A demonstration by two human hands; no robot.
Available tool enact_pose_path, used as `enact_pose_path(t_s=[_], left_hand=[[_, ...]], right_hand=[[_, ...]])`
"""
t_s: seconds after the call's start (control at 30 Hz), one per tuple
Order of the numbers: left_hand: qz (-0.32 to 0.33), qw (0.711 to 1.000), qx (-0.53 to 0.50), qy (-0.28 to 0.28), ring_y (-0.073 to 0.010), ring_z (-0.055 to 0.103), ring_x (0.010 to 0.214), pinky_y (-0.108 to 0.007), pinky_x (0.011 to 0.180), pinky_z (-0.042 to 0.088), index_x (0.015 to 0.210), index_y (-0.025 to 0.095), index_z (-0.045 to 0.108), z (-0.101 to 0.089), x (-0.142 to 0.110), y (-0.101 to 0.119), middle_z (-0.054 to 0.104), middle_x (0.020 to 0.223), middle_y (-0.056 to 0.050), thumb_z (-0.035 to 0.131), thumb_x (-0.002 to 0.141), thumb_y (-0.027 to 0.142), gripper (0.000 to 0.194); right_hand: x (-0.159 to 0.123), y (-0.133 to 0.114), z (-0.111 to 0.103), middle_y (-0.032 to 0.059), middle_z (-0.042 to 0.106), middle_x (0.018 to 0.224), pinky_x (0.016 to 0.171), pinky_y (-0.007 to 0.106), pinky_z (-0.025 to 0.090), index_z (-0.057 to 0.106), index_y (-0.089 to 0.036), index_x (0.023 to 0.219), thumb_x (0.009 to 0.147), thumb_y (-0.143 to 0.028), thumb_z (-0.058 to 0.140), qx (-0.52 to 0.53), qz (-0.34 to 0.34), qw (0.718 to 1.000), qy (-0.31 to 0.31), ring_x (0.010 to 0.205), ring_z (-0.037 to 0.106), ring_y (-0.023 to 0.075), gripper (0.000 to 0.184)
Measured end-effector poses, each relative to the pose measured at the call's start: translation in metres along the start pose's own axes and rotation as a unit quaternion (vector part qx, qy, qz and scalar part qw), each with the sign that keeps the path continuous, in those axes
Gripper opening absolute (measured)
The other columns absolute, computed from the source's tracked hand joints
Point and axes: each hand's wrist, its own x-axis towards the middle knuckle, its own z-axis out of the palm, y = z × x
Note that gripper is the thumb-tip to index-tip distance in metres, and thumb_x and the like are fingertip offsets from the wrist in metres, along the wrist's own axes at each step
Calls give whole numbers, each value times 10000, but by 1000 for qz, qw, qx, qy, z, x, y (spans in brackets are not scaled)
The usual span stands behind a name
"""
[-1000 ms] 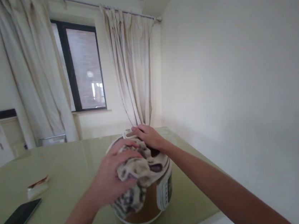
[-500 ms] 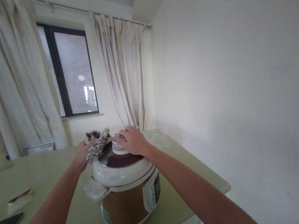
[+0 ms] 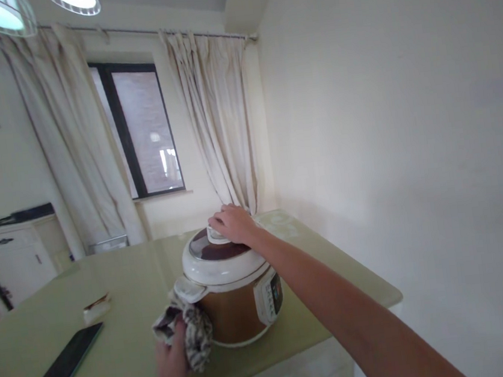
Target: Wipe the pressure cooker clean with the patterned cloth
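Observation:
A white and brown electric pressure cooker (image 3: 232, 315) stands on the table, its lid on and its control panel facing right. My right hand (image 3: 232, 222) rests on top, fingers curled over the white lid handle (image 3: 216, 237). At the cooker's lower left side, my left hand (image 3: 174, 351) grips a bunched patterned cloth (image 3: 197, 340). The cloth is against the brown body, just below the white side handle (image 3: 190, 289). My left fingertips are partly hidden by the cloth.
The pale green table (image 3: 131, 287) has its right edge near the wall. A dark flat tablet-like slab (image 3: 61, 369) lies at the left, with a small white packet (image 3: 97, 307) behind it. A white cabinet (image 3: 11, 252) stands farther back by the curtains.
My left hand with the cloth has come down from the lid's left edge to the cooker's lower side. The right hand stays on the lid handle. The view has turned left.

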Motion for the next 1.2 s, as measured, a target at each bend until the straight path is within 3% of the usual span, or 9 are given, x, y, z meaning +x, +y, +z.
enact_pose_path(t_s=[0.17,0.3,0.43,0.57,0.7,0.8,0.93,1.03,1.2], left_hand=[[300,929,153,155,-363,559,1292,-569,1073,505,1271,207,566,39,-37,23,573,1289,-188,596,944,440,402],[432,856,241,149,-384,530,1333,-573,1050,513,1346,253,590,51,-49,13,486,1409,-204,699,877,241,482],[495,796,322,130,-394,568,1279,-594,1047,499,1341,308,665,53,-59,11,505,1408,-195,741,800,118,578],[549,744,376,63,-389,625,1150,-630,1001,488,1352,372,698,63,-74,31,641,1330,-160,775,756,70,673],[621,675,399,10,-320,666,1069,-599,1010,492,1232,380,751,80,-84,57,727,1245,-87,795,811,152,481],[640,656,401,11,-306,660,1094,-574,1026,488,1189,373,757,80,-79,78,730,1252,-73,773,835,170,409],[610,687,394,22,-365,624,1107,-586,973,487,1277,365,728,61,-58,108,711,1275,-104,752,763,93,582],[544,759,357,23,-379,605,1124,-542,955,506,1296,305,715,41,-33,131,657,1323,-143,751,714,139,606],[376,889,263,-9,-294,677,1028,-413,891,537,1132,244,733,14,31,168,668,1171,-106,632,876,457,348]], right_hand=[[2,2,0,96,713,996,852,318,415,802,-197,1015,1112,-464,447,-3,-10,1000,-5,992,626,216,456],[2,3,1,87,703,973,845,307,406,800,-196,984,1105,-448,475,12,-11,1000,-5,978,623,207,429],[3,3,0,78,690,966,874,296,399,801,-196,972,1102,-446,489,31,-3,999,-3,992,617,195,421],[3,2,0,73,679,949,847,296,396,807,-200,964,1093,-456,506,37,3,999,-7,979,615,198,415],[1,4,3,65,666,932,822,294,391,813,-207,954,1090,-482,509,51,12,999,6,958,613,192,431],[1,8,5,53,650,918,840,283,392,822,-214,974,1086,-502,516,85,17,996,7,942,613,181,435],[3,14,7,29,627,906,833,263,390,832,-224,1009,1062,-528,564,137,32,990,-9,907,607,159,409],[4,16,8,15,600,881,797,256,376,832,-220,1001,1058,-530,574,154,30,987,-19,866,584,144,407],[4,15,5,2,555,825,779,261,359,814,-205,933,1076,-540,534,144,9,989,-10,830,548,142,460]])
